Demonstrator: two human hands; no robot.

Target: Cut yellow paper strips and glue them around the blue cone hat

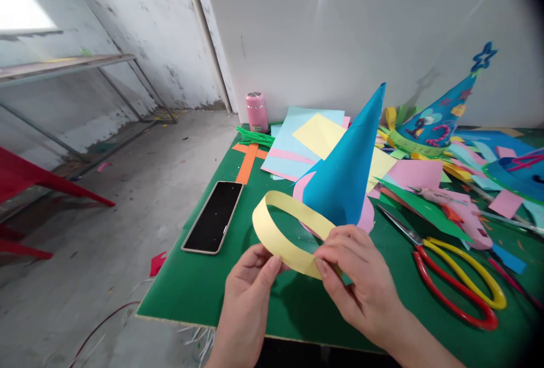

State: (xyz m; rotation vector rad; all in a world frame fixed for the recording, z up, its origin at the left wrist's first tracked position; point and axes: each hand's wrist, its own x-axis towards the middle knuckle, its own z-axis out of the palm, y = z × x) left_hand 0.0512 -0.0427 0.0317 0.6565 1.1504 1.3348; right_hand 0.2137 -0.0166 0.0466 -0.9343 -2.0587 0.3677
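Note:
A pale yellow paper strip (280, 226) is bent into a loop above the green table (199, 283). My left hand (249, 294) pinches the loop's near side with thumb and fingers closed. My right hand (361, 277) pinches the overlapping ends beside it. Just behind the loop a plain blue paper cone (346, 169) stands upright on a pink paper disc (366, 216).
A black phone (213, 216) lies left of the loop. Red and yellow scissors (457, 277) lie to the right. Coloured paper sheets (306, 138), a decorated cone hat (442, 115), a pink bottle (257, 111) and green pipe cleaners (255, 136) fill the back. A white board (361, 33) stands behind.

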